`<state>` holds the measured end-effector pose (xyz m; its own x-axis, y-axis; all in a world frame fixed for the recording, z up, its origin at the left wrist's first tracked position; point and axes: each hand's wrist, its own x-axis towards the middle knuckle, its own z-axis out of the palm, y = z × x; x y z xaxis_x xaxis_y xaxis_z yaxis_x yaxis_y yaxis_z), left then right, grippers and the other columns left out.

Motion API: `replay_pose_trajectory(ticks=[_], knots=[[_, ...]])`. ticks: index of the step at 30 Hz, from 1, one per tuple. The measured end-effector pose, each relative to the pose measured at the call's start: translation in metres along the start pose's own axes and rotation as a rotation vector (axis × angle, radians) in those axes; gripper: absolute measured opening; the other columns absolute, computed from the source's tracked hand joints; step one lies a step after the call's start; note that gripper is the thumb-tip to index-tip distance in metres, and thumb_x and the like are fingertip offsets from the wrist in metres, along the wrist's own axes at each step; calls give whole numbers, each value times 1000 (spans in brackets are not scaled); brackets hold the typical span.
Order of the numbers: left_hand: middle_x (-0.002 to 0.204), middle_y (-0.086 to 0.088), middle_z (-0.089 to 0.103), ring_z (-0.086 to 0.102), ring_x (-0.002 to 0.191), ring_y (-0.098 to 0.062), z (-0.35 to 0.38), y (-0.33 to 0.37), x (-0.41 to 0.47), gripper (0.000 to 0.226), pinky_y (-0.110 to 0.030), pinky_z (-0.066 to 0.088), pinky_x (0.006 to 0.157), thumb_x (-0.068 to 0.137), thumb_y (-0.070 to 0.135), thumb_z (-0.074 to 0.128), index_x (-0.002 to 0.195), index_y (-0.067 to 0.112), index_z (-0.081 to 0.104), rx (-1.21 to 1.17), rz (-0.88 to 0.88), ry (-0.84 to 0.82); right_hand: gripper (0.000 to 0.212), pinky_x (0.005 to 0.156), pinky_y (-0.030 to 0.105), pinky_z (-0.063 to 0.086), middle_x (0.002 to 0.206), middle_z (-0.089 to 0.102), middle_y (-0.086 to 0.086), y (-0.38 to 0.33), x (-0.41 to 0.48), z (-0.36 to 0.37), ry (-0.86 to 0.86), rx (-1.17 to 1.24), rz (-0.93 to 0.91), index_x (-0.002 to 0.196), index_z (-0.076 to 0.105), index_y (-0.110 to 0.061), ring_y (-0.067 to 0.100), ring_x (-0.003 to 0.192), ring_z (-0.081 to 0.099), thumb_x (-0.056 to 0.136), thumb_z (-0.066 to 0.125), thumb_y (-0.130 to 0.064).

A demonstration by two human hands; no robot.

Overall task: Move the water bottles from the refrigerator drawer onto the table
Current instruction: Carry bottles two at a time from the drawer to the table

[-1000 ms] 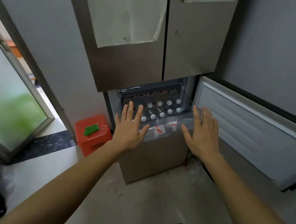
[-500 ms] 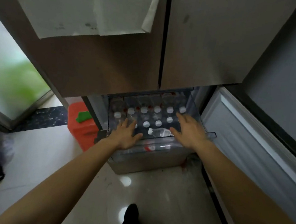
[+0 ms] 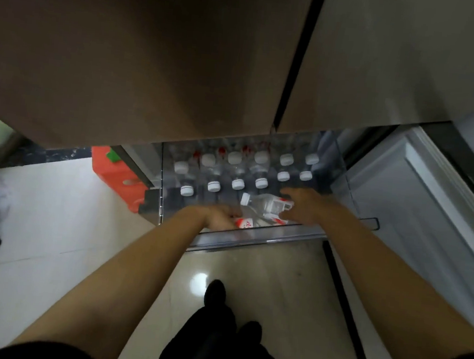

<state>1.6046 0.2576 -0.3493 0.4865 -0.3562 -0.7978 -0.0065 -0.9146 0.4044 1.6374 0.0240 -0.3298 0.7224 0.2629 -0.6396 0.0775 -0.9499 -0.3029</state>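
we reach into the drawer (image 3: 253, 237) under overhanging fridge doors (image 3: 153, 70). our right grip (image 3: 300, 205) clasps a lying bottle (image 3: 265, 203), cap pointing left. our left grip (image 3: 220, 218) sits at the front rim; we cannot tell its hold. upright bottles (image 3: 238, 183) crowd behind.

Both arms reach down, left hand (image 3: 220, 217) curled, right hand (image 3: 304, 206) gripping.

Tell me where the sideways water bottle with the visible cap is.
Head view: the lying bottle sits at the front of the drawer, right of centre, just before the upright bottles, cap pointing left, its base end gripped by the right hand.
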Motion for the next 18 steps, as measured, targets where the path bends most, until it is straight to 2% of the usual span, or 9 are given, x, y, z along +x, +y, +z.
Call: replay_pose_trajectory(ticks=[2, 6, 8, 12, 16, 18], knots=[[158, -4, 34, 36, 142, -25, 1, -3, 5, 72, -33, 29, 116, 90, 47, 65, 151, 22, 36, 42, -17, 20, 83, 108, 37, 42, 149, 48, 6, -2, 4, 0, -40, 0, 2, 149, 40, -17, 27, 130, 51, 79, 81, -39], [139, -5, 57, 54, 123, -27, 2, -8, 8, 46, -38, 43, 104, 92, 38, 64, 134, 20, 56, 116, 53, 95, 67, 99, 40, 49, 133, 61, 8, -6, 14, 5, -55, -68, -3, 133, 54, -19, 28, 113, 60, 76, 81, -44], [129, -5, 63, 58, 116, -27, 3, -12, 4, 39, -37, 47, 98, 93, 39, 63, 127, 21, 60, 111, 93, 137, 64, 97, 40, 50, 131, 61, 8, -6, 18, 11, -55, -61, -5, 132, 54, -21, 28, 111, 61, 77, 80, -44], [126, -3, 62, 58, 111, -24, 2, -26, -5, 47, -35, 47, 93, 89, 39, 69, 130, 23, 55, 110, 62, 192, 68, 99, 41, 48, 138, 56, 7, -6, 20, 18, 6, -83, 2, 139, 47, -24, 30, 118, 57, 81, 75, -46], [124, -4, 61, 59, 107, -25, -1, -21, -5, 47, -33, 48, 87, 88, 46, 65, 127, 23, 55, 207, 14, 209, 66, 96, 41, 51, 130, 62, 5, -4, 22, 18, 40, -60, 14, 131, 55, -25, 29, 113, 60, 77, 74, -57], [127, -9, 60, 59, 109, -28, 3, -12, 0, 46, -31, 45, 85, 88, 43, 66, 126, 20, 55, 271, 7, 228, 67, 94, 41, 51, 130, 62, 6, -2, 22, 16, 40, -60, 18, 132, 54, -24, 28, 112, 61, 77, 73, -56]])
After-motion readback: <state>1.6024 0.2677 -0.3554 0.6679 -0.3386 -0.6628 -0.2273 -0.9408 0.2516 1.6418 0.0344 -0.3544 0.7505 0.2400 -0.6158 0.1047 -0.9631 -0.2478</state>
